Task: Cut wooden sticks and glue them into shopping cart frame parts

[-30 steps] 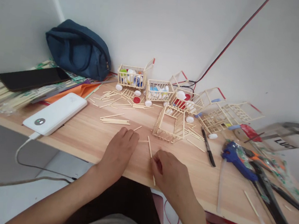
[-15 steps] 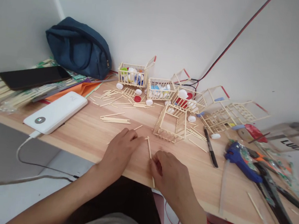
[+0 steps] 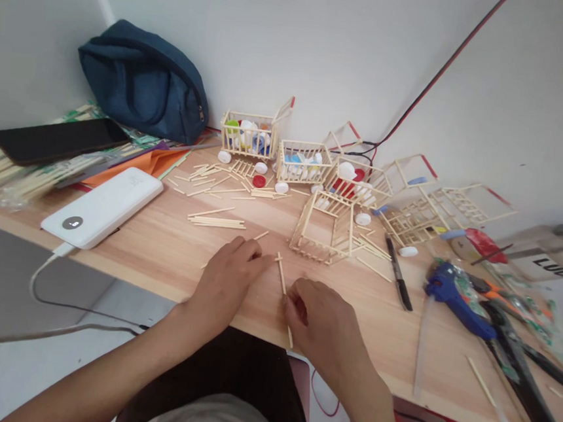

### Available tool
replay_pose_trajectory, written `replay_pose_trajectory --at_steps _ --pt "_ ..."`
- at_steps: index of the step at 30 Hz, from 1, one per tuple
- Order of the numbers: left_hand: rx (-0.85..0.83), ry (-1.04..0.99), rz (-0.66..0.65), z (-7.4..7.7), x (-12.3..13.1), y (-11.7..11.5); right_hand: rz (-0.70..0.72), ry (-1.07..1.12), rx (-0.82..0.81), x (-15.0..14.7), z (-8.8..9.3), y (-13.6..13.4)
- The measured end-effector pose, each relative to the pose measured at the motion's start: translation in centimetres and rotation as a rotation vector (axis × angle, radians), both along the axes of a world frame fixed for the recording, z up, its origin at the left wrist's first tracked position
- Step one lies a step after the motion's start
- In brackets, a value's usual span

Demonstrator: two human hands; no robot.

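Nearer the person than the stick-built basket frame (image 3: 318, 251) and left of it, the right hand (image 3: 322, 314) pinches a thin wooden stick (image 3: 282, 275), while the left hand (image 3: 229, 277) has fingertips by its far end, grip impossible to tell.

The wooden tabletop (image 3: 174, 247) bears loose sticks (image 3: 219, 222), small carts (image 3: 247, 153) and a black pen (image 3: 399, 274).

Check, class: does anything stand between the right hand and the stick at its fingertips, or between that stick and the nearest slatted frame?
Nothing visible does: the right hand touches the stick, and only tabletop separates it from the slatted frame.
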State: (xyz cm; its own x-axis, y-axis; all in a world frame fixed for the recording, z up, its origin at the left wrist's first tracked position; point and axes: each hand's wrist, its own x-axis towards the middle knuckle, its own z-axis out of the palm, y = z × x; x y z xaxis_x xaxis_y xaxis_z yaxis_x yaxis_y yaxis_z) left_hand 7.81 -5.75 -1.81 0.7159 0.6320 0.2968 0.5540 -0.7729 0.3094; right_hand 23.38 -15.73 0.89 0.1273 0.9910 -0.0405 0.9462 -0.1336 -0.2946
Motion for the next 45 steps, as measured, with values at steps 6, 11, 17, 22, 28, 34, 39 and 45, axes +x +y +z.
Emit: replay_pose_trajectory --at_steps 6,11,17,22,28,34,39,45 --pt "0.021 0.012 -0.011 0.1 -0.1 -0.2 -0.019 -0.009 -0.001 0.0 -0.2 0.2" --pt "0.023 0.033 -0.029 0.2 0.1 -0.2 0.019 -0.029 -0.018 -0.1 -0.1 0.4" --pt "0.068 -0.003 -0.056 0.2 0.4 -0.2 0.054 -0.069 0.019 -0.4 0.2 0.5" --pt "0.135 -0.047 -0.111 -0.2 0.5 0.3 0.086 -0.11 0.051 -0.5 0.3 0.6" --pt "0.158 -0.034 -0.122 0.0 0.5 0.3 0.109 -0.13 0.055 -0.5 0.5 0.6" --pt "0.182 -0.041 -0.133 0.1 0.4 0.2 0.131 -0.142 0.055 -0.5 0.5 0.6" --pt "0.18 -0.049 -0.146 0.1 0.4 0.2 0.115 -0.154 0.041 -0.7 0.6 0.9" --pt "0.144 -0.008 -0.128 0.3 0.5 0.0 0.102 -0.12 0.032 -1.0 0.6 0.9"
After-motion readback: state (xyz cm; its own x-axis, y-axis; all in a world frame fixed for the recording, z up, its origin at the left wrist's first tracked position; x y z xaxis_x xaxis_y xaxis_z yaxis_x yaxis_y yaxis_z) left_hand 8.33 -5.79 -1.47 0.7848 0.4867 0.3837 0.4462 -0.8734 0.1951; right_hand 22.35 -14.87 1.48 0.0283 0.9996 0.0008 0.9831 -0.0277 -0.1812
